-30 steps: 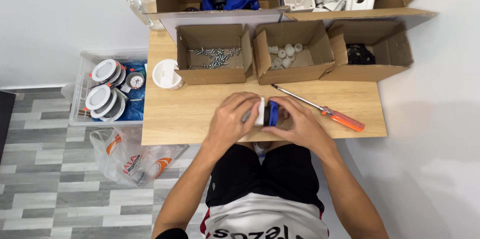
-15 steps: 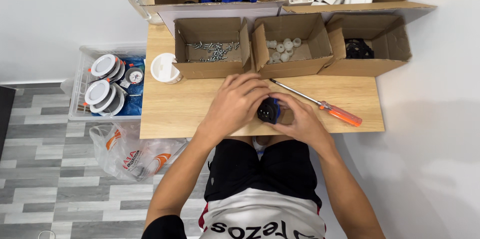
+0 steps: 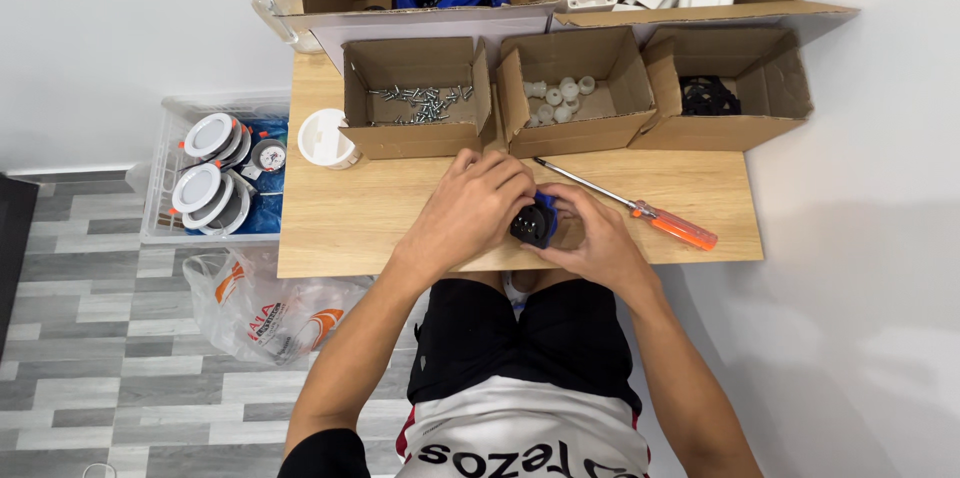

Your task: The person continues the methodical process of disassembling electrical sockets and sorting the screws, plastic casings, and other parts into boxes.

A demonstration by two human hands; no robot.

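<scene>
**Both hands closed on a small blue-and-black part at the table's near edge**

The person sits at a wooden table [image 3: 350,228], and both hands meet just above the lap. The left hand [image 3: 470,213] curls over the top of a small round part [image 3: 530,223], black-faced with a blue rim, its fingers bent and pressed onto it. The right hand [image 3: 590,238] cups the same piece from the other side, fingers wrapped round it. So both hands are clamped on the one part, which is held just over the table's front edge, between the palms.

Just beyond the right fingers lies an orange-handled screwdriver [image 3: 640,210], untouched. Past the left knuckles stands an open box of screws [image 3: 415,108]; beside it a box of small white plastic pieces [image 3: 560,98], then one with a black part [image 3: 710,96].

By my reckoning the piece is mid-assembly: blue and black halves look joined, yet no screw is visible in the fingers and the driver lies idle, so fastening seems left.
</scene>
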